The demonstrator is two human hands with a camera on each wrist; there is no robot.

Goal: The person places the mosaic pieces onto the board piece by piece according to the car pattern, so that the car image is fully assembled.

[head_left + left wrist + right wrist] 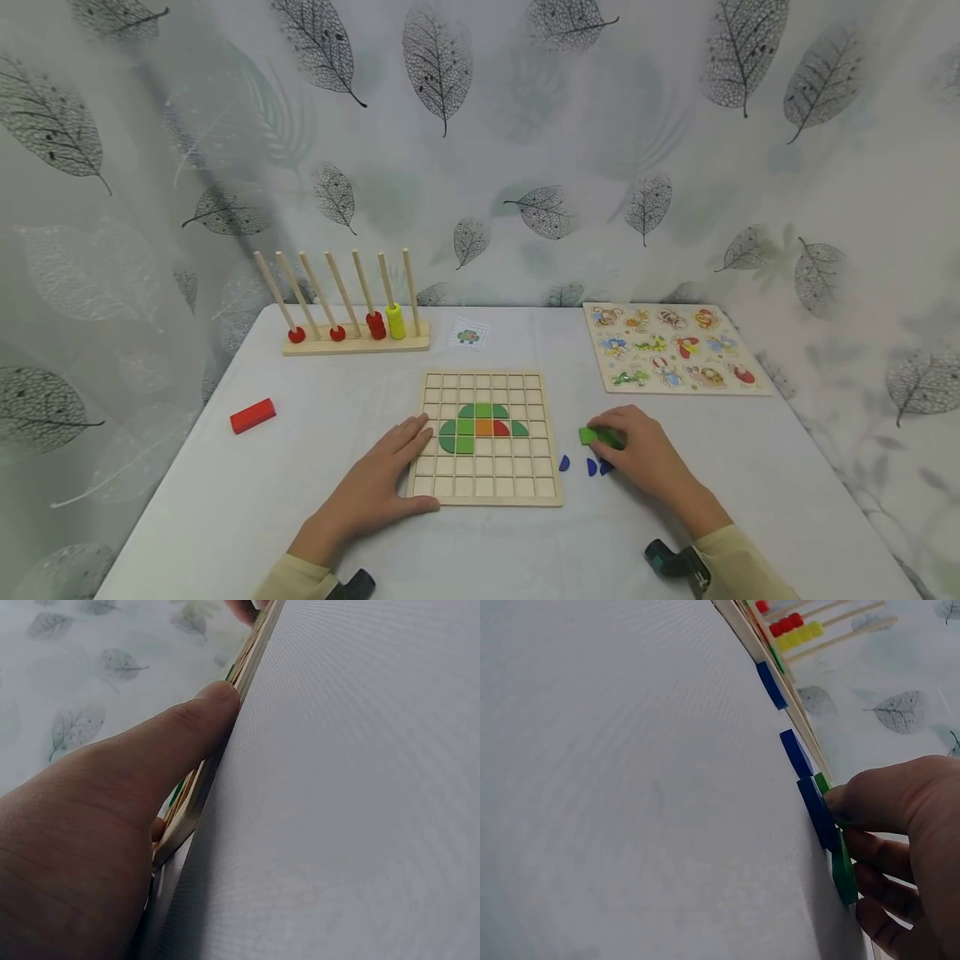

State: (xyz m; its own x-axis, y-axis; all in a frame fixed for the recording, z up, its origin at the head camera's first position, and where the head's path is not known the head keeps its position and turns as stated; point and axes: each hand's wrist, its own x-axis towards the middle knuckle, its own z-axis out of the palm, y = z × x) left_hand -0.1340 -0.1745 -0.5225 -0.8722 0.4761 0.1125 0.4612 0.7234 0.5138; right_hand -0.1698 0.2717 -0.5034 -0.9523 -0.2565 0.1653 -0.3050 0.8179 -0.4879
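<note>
A wooden grid board (pixel 480 487) lies mid-table, with green, orange and red pieces set in its squares. My left hand (pixel 378 483) rests at its left front corner, fingers straight along the left side and thumb (pixel 202 712) against the front edge. Right of the board, my right hand (pixel 645 454) pinches a light green square piece (pixel 587 436) between thumb and fingers. A dark green piece (pixel 844 874) lies under those fingers, partly hidden. Several blue rounded pieces (pixel 564 463) lie between the board and the right hand, one of them right by the thumb.
Behind the board stands a wooden peg rack (pixel 356 346) with red and yellow beads. A small picture card (pixel 469 334) lies right of it. An insect puzzle board (pixel 675 350) is at the back right, and a red cylinder (pixel 252 416) lies on the left.
</note>
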